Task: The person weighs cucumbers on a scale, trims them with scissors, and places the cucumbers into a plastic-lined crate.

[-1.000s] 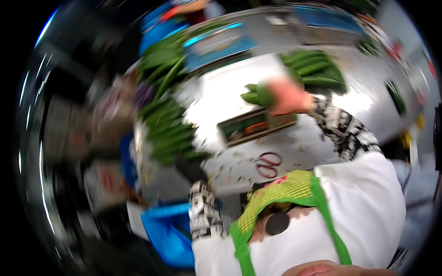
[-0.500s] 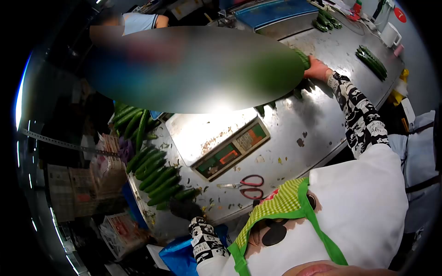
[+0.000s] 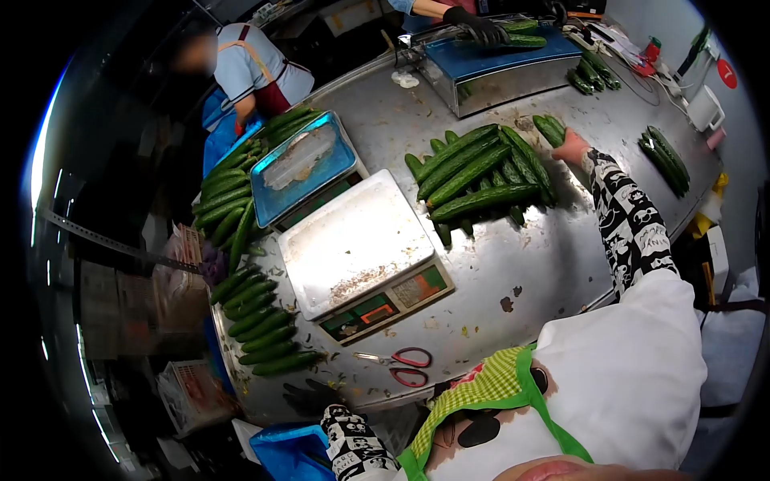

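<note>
My right hand (image 3: 573,149), bare, is closed round the near end of a couple of cucumbers (image 3: 549,128) on the metal table, just right of a large cucumber pile (image 3: 481,172). In a dark glove, my left hand (image 3: 311,397) rests at the table's near-left edge, fingers apart and holding nothing, below a row of cucumbers (image 3: 265,329). Between the row and the pile stands a scale with a white top (image 3: 357,244). Red-handled scissors (image 3: 409,367) lie in front of it.
Behind the white scale is a blue-tray scale (image 3: 301,172), with more cucumbers (image 3: 220,200) beside it. Across the table, a co-worker's gloved hand (image 3: 477,28) touches cucumbers on a blue-topped stand (image 3: 497,60). Another person (image 3: 261,68) bends at the back left. Cucumbers (image 3: 664,160) lie at right.
My left hand has come away from the cucumber row and its fingers have spread. My right hand remains at the cucumbers near the pile. The view has shifted, showing the far side.
</note>
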`<state>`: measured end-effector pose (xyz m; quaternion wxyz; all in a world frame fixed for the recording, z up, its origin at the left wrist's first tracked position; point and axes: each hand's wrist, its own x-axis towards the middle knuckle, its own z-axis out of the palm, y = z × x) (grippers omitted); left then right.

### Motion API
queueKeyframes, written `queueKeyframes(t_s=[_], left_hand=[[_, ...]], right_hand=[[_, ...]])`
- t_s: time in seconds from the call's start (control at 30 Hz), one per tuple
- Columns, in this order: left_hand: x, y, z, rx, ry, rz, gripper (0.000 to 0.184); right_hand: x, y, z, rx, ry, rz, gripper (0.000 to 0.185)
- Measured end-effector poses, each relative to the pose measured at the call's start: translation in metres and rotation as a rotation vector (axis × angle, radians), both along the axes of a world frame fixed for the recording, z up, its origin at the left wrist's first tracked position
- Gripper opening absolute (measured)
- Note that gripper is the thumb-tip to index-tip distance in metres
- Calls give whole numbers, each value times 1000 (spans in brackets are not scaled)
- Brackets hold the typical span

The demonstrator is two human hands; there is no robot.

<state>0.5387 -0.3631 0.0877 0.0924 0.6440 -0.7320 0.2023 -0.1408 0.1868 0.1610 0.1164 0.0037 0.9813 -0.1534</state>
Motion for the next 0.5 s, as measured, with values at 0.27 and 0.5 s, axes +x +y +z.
queueKeyframes(t_s=[0.27, 0.5], left_hand=[[-12, 26, -11, -74, 96, -75, 60], [-1, 33, -19, -141, 103, -107, 61]], right_hand=[[-23, -21, -13, 124, -13, -34, 92], [-77, -30, -125, 204, 87, -198, 105]])
